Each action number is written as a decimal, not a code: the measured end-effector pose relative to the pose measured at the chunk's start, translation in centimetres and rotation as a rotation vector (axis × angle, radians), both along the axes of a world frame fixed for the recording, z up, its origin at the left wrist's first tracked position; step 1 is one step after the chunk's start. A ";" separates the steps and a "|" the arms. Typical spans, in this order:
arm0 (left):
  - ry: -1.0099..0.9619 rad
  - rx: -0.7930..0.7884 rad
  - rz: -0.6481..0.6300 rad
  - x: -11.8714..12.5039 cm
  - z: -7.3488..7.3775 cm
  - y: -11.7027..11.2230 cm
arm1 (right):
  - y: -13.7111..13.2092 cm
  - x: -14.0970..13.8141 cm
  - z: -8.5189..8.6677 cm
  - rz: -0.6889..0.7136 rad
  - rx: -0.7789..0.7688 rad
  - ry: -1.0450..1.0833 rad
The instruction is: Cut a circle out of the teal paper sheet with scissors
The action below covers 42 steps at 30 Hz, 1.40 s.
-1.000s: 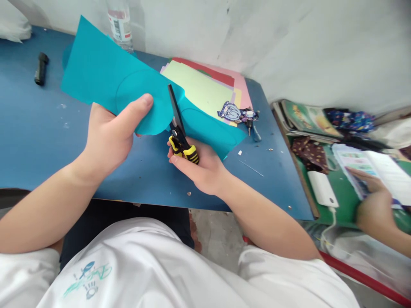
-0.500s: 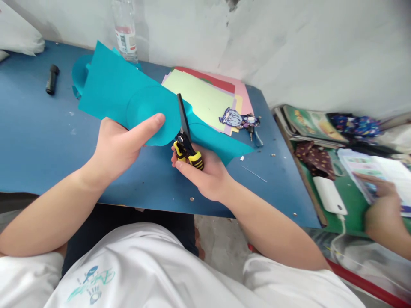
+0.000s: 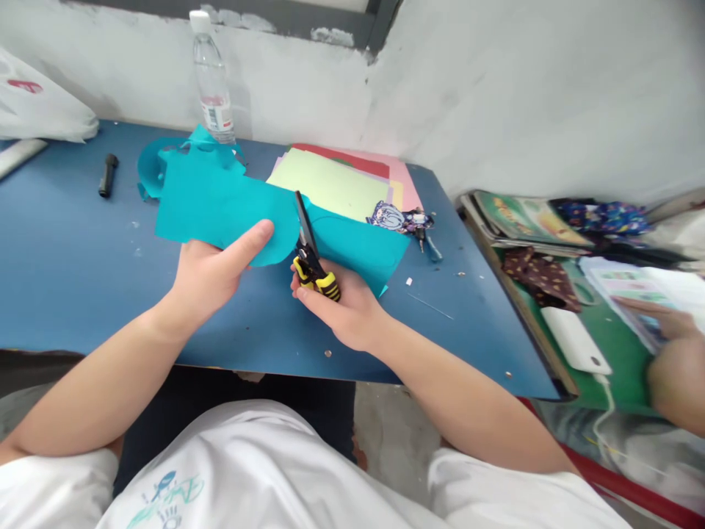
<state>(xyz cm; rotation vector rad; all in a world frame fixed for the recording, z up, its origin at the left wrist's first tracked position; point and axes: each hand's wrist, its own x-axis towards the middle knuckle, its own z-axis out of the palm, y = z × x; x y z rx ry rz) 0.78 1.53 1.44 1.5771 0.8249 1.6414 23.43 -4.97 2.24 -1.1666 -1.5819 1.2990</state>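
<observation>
The left hand [image 3: 214, 275] grips the paper [image 3: 201, 202], thumb on top, likely so it won't wobble. At its three o'clock, the right hand [image 3: 344, 305] holds the scissors [image 3: 316, 279] by yellow handles. The paper is over the counter [image 3: 220, 345], bottle [image 3: 212, 81] at eleven o'clock.

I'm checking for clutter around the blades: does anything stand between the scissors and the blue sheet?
Nothing visible does. The scissors, in the right hand, already meet the blue sheet, one blade showing over it; the left hand grips the sheet beside them.
</observation>
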 end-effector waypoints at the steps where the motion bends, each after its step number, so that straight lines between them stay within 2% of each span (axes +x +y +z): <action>1: 0.030 0.027 0.039 -0.5 -0.6 0.2 | 0.0 0.0 0.1 0.001 0.006 0.001; 4: 0.129 0.140 0.112 -2.4 -2.4 1.0 | -0.2 -0.1 0.5 0.002 0.026 -0.001; 6: 0.222 0.133 0.081 -3.6 -3.3 1.5 | -0.3 -0.2 0.7 0.000 0.036 -0.004; 9: 0.245 0.116 0.022 -4.3 -3.8 1.8 | -0.4 -0.2 0.8 -0.012 0.055 -0.004; 15: 0.305 0.091 -0.085 -3.4 -2.7 1.5 | -0.4 0.0 0.7 -0.005 0.070 0.005; 17: 0.325 0.096 -0.062 -3.1 -1.7 0.8 | -0.4 0.0 0.7 -0.006 0.060 0.008; 20: 0.511 -0.007 -0.006 -2.7 0.1 -0.7 | -0.4 0.0 0.6 -0.005 0.043 0.006; 23: 0.540 0.002 -0.032 -2.3 1.3 -1.4 | -0.4 0.1 0.5 -0.002 0.055 0.004; 25: 0.508 0.018 -0.031 -2.2 1.3 -1.2 | -0.4 0.1 0.4 0.000 0.071 0.000; 32: 0.447 0.024 -0.077 -2.4 0.0 -0.1 | -0.5 0.4 0.5 -0.003 0.093 -0.018; 42: 0.315 0.056 -0.007 -1.3 0.3 -0.1 | -0.5 0.6 0.0 -0.012 0.126 -0.026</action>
